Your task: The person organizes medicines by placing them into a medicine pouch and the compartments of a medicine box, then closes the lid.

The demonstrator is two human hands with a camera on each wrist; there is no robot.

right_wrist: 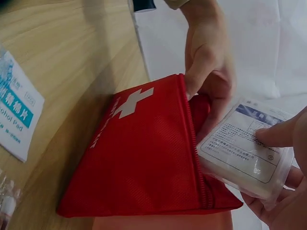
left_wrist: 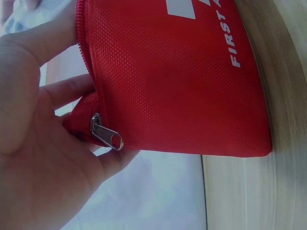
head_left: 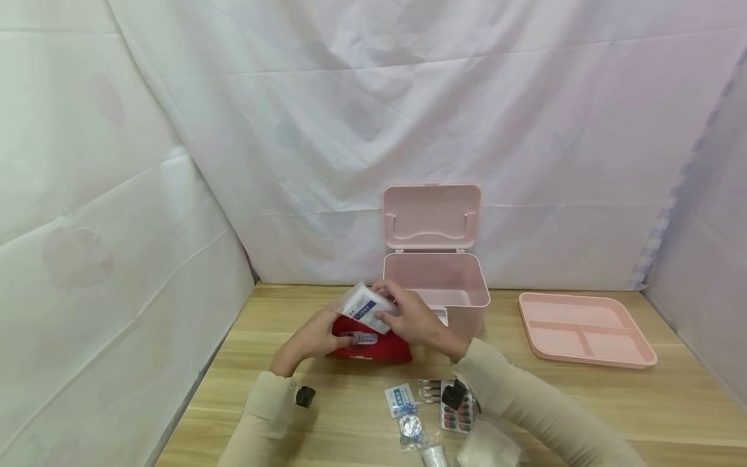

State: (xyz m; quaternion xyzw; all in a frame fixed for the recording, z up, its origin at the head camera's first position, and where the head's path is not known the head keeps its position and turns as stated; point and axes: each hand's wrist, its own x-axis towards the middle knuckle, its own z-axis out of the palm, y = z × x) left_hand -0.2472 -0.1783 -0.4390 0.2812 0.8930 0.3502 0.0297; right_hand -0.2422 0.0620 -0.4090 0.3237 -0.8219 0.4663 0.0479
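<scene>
A red first-aid pouch (head_left: 382,350) with a white cross stands on the table, its zip open along the top. My left hand (head_left: 318,334) grips one end of the pouch's mouth, near the metal zip pull (left_wrist: 108,134). Between the thumb and fingers of my right hand (head_left: 414,318) is a flat, clear-wrapped bandage packet (right_wrist: 244,143) with a blue-banded label. The packet's lower edge is at the pouch's opening. A small greyish item (head_left: 364,338) shows by my left thumb, too small to identify. What lies inside the pouch is hidden.
A pink box (head_left: 478,318) with its lid (head_left: 432,214) raised stands behind the right hand. To the right lies a pink divided tray (head_left: 583,324). Near the front are an alcohol pad packet (head_left: 400,399), a capsule blister (head_left: 457,415), cotton swabs (head_left: 430,391) and other small wrapped items.
</scene>
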